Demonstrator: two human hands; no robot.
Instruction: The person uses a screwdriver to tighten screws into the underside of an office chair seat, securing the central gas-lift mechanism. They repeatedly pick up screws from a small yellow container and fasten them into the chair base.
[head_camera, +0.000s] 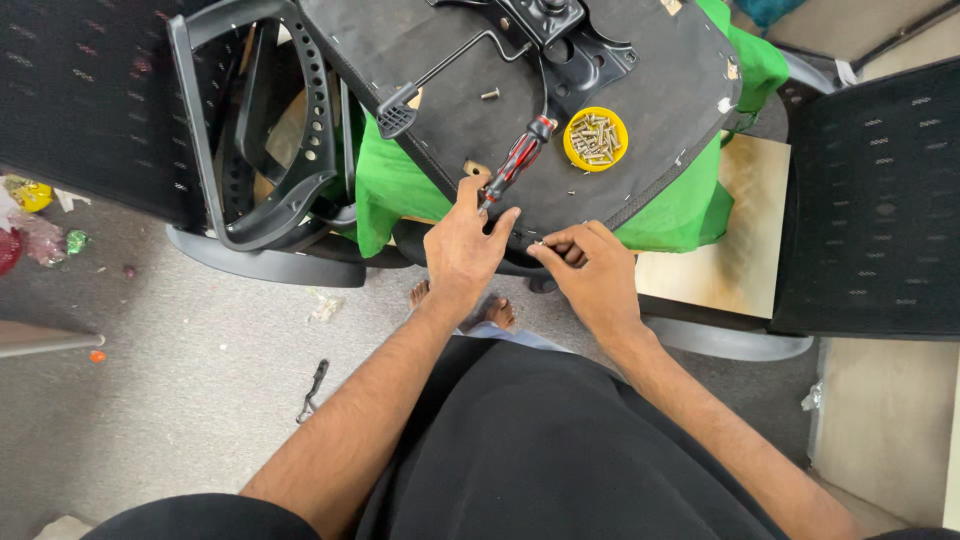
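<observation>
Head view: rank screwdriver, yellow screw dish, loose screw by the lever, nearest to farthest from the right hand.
From the right hand:
1. Screwdriver, just up-left, by the left hand.
2. Yellow screw dish, straight above on the seat underside.
3. Loose screw, farther up-left.

Two hands, left hand (462, 250) and right hand (592, 268), one red-and-black screwdriver (517, 160), one yellow dish (596, 138) of many screws were there.

Upturned chair seat (560, 150) with screwdriver (515, 160) and small screw (537, 243)

The black seat underside lies face up; the red-and-black screwdriver rests slanted near its front edge, tip toward that edge. The tiny screw sits at the front edge, pinched between fingertips.
</observation>
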